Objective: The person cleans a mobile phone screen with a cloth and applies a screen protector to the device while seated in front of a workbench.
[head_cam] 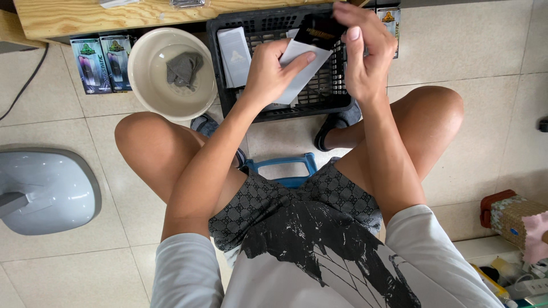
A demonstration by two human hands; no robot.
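I sit on a blue stool [282, 166] and look down at my lap. My left hand [268, 71] grips a flat white sleeve [301, 67] by its lower end. My right hand [365, 48] pinches a dark rectangular sheet [319, 29] at the sleeve's upper end, where the sheet sticks out. Both hands hover over a black plastic crate [337, 94] on the floor. A white packet [235, 54] leans inside the crate at its left.
A cream bowl [149, 85] with a grey cloth [184, 68] stands left of the crate. Two printed boxes [101, 63] lean under a wooden shelf [74, 17]. A grey fan base [43, 191] lies at the left. A woven box [516, 219] sits at the right.
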